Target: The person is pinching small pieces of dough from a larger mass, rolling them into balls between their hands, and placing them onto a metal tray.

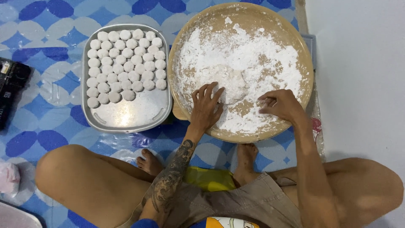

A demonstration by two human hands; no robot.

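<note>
A soft lump of white dough (230,86) lies in the middle of a big round tan tray (300,46), with white flour (236,50) spread all around it. The left hand (206,107) lies flat on the flour, its grip wide with fingers spread, and the fingertips touch the dough. The right hand (282,105) is just beside the dough, its grip narrow, pinching something small and white. To the left of the round tray sits a grey metal tray (126,112) with rows of little white balls (124,63). Both trays rest on a blue patterned floor mat (50,88).
</note>
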